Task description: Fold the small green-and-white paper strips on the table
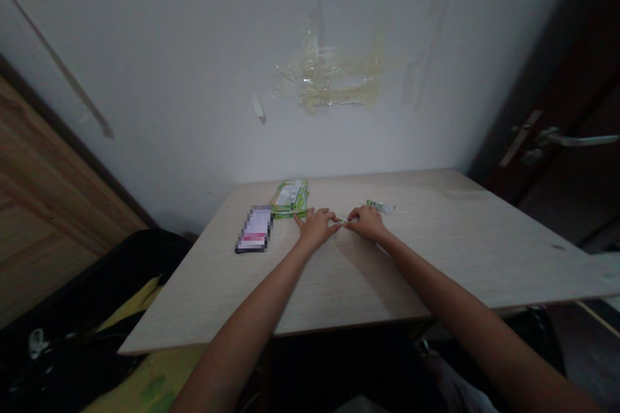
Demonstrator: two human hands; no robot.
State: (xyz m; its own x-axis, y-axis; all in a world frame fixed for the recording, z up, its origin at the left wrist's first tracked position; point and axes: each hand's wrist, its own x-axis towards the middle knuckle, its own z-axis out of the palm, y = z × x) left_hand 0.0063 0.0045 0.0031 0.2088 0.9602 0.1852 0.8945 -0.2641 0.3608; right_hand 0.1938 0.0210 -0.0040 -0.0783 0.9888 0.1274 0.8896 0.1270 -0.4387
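Over the table, my left hand (316, 226) and my right hand (367, 222) face each other with fingertips almost meeting. Both pinch a small green-and-white piece (341, 220), perhaps a folded wrapper; most of it is hidden by the fingers. My left thumb side lies close to a stack of flat green-and-white packets (289, 196). Just beyond my right hand lies a narrow green-and-white strip (380, 206), apparently a rolled or folded packet.
A phone (254, 230) with a blurred lit screen lies left on the pale wooden table (460, 239). The wall (203, 77) with peeling tape (334, 77) rises behind it. A dark door with a metal handle (581, 140) stands at the right.
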